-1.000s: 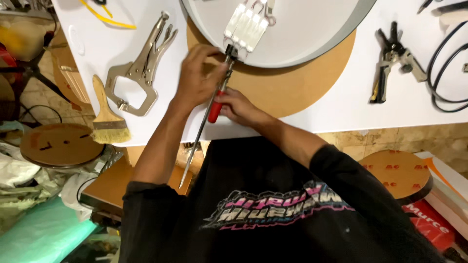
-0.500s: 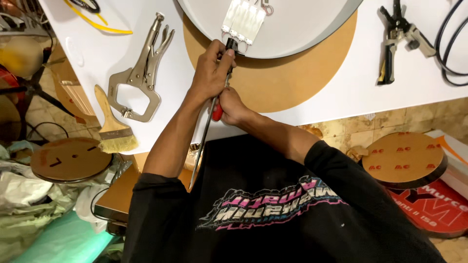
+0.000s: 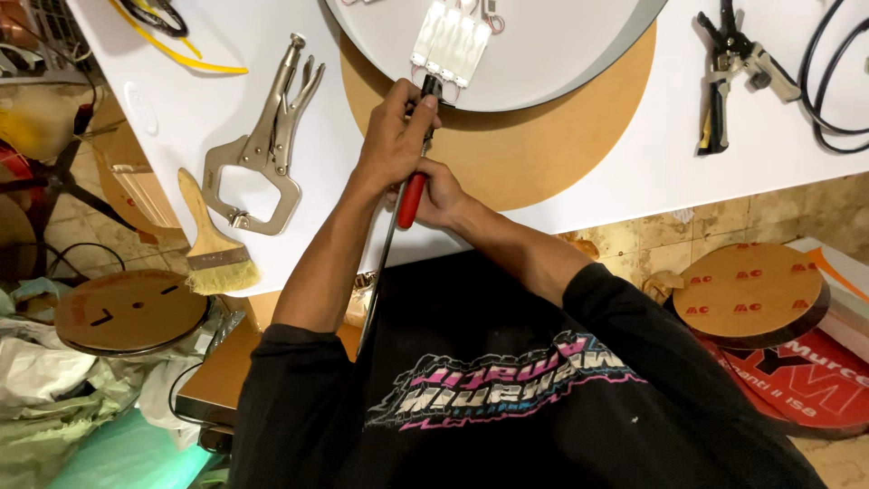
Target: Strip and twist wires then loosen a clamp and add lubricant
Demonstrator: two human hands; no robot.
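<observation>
Both hands hold a long tool with a red grip (image 3: 410, 201), a black tip and a thin metal rod running back toward my chest. My left hand (image 3: 391, 140) wraps the front of the tool just behind the tip. My right hand (image 3: 448, 195) grips it at the red part. The tip touches the near edge of a cluster of white rectangular modules (image 3: 450, 41). These lie on a round grey-white disc (image 3: 561, 45), which rests on a larger round brown board (image 3: 543, 154) on the white table (image 3: 163, 118).
Locking clamp pliers (image 3: 262, 154) and a paintbrush (image 3: 213, 244) lie left of my arms. A hand tool (image 3: 724, 63) and black cable (image 3: 828, 81) lie at right, a yellow cable (image 3: 181, 56) far left. Round brown discs (image 3: 751, 294) (image 3: 127, 312) and clutter sit on the floor.
Both hands keep their hold on the tool, with its tip staying at the white modules. The hands have shifted slightly right on the board and the view has moved a little.
</observation>
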